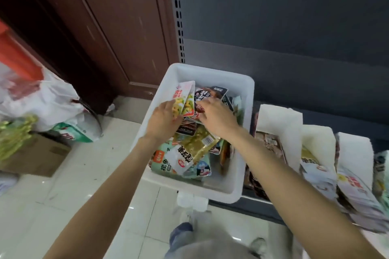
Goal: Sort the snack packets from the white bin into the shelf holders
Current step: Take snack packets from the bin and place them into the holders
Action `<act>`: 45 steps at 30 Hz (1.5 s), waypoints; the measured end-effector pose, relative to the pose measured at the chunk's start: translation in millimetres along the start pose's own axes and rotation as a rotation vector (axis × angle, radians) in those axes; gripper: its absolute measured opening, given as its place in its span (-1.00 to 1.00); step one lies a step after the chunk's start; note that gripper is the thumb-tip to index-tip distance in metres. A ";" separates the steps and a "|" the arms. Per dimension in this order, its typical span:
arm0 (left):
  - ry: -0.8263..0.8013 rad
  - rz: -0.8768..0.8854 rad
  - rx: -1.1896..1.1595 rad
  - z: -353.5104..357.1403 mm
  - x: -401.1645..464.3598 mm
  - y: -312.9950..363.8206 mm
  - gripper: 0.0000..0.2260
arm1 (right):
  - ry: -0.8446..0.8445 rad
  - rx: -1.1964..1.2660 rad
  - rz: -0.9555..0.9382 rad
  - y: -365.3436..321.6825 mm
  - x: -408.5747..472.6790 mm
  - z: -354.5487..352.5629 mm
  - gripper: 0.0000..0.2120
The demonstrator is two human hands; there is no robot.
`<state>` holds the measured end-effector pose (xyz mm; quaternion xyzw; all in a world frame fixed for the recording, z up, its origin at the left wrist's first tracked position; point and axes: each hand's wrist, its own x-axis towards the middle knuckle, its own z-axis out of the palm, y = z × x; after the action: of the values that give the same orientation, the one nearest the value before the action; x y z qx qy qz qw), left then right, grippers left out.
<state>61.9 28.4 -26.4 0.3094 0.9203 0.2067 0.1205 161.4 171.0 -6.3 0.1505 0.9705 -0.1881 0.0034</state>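
From the head camera, take the white bin (242, 115) as your landmark: it sits straight ahead of you, still well stocked with snack packets (189, 153) heaped across its floor, so by my reckoning the sorting is far from finished. Your left hand (166, 120) is over the bin's left wall, fingers curled round a small fan of pale yellow-printed packets (185, 99), which it holds tilted up with their long axis running from your palm toward the bin's far left corner. Your right hand (216, 118) is at the bin's middle, knuckles up, fingers bent down onto a dark packet (202, 95) lying just beyond the fingertips toward the far wall; whether it is pinching that packet or only pressing on it you cannot tell from here, since the fingertips are hidden under the hand and blurred. That dark packet lies nearer your right hand than your left, and it looks as if its long axis runs across the bin, left to right. The shelf holders (280, 120) stand just to the right of the bin, on your right arm's side, already holding upright stacks of packets. The right forearm crosses in front of the nearest holder and hides part of its contents, the holders farthest right of the bin are cut off by the frame edge, and motion blur smears most of the printing.
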 end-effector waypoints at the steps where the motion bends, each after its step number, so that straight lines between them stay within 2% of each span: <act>1: -0.048 -0.004 0.028 3.1 9.1 -3.1 -0.46 | -0.008 -0.062 0.033 -1.6 12.3 8.0 -0.55; 7: -0.176 0.108 0.104 24.6 31.0 -10.0 -0.38 | -0.106 -0.185 0.159 0.7 24.7 37.6 -0.49; 12: -0.025 0.346 0.047 25.8 35.5 -14.3 -0.66 | -0.072 -0.116 0.201 2.8 14.6 39.4 -0.52; 14: -0.013 0.360 0.037 20.3 38.0 -15.4 -0.70 | -0.054 -0.094 0.203 2.4 11.5 36.6 -0.54; 16: -0.011 0.343 0.046 17.8 40.2 -14.8 -0.63 | -0.038 -0.127 0.201 3.5 7.5 32.7 -0.56; 19: -0.086 0.269 0.091 15.6 43.8 -6.4 -0.32 | -0.024 -0.168 0.245 0.3 -0.5 26.2 -0.58; 21: -0.136 0.178 0.028 11.6 43.9 0.2 -0.21 | -0.032 -0.147 0.279 -5.2 -6.0 24.0 -0.62; 23: -0.126 0.126 -0.112 5.9 40.3 3.0 -0.24 | -0.001 0.001 0.336 -9.5 -10.6 19.2 -0.67; 25: -0.116 0.106 -0.304 -3.8 31.4 2.7 -0.43 | 0.144 0.287 0.408 -12.4 -15.4 10.3 -0.64; 27: -0.234 0.148 -0.487 -13.5 18.1 4.8 -0.61 | 0.292 0.536 0.425 -15.4 -23.7 -5.3 -0.50; 28: -0.317 0.202 -0.533 -18.3 10.8 7.2 -0.59 | 0.303 0.597 0.409 -17.0 -30.7 -14.8 -0.41; 30: -0.468 0.337 -0.507 -25.1 -4.0 15.4 -0.54 | 0.223 0.593 0.380 -18.6 -49.0 -33.5 -0.33; 32: -0.492 0.479 -0.314 -25.6 -15.4 26.9 -0.52 | 0.158 0.549 0.367 -18.7 -71.6 -49.9 -0.55; 33: -0.433 0.549 -0.197 -26.4 -20.4 34.6 -0.51 | 0.168 0.563 0.364 -18.2 -84.1 -55.6 -0.69; 35: -0.257 0.656 -0.092 -22.2 -28.7 47.3 -0.52 | 0.253 0.639 0.359 -15.7 -110.1 -61.3 -0.80; 36: -0.176 0.692 -0.139 -19.5 -32.7 54.5 -0.54 | 0.314 0.680 0.376 -13.7 -124.4 -63.1 -0.85; 40: 0.034 0.640 -0.571 -8.1 -49.5 98.9 -0.66 | 0.696 0.652 0.493 7.4 -190.8 -69.3 -0.92; 42: -0.011 0.638 -0.647 -1.1 -55.5 127.6 -0.69 | 0.910 0.588 0.551 24.7 -223.6 -71.1 -0.86; 45: -0.184 0.799 -0.540 20.0 -60.9 170.3 -0.71 | 1.113 0.498 0.663 49.6 -264.8 -77.4 -0.76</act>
<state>205.0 120.0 39.1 0.6130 0.6287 0.4398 0.1885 432.7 166.1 64.3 0.5094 0.6586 -0.2892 -0.4724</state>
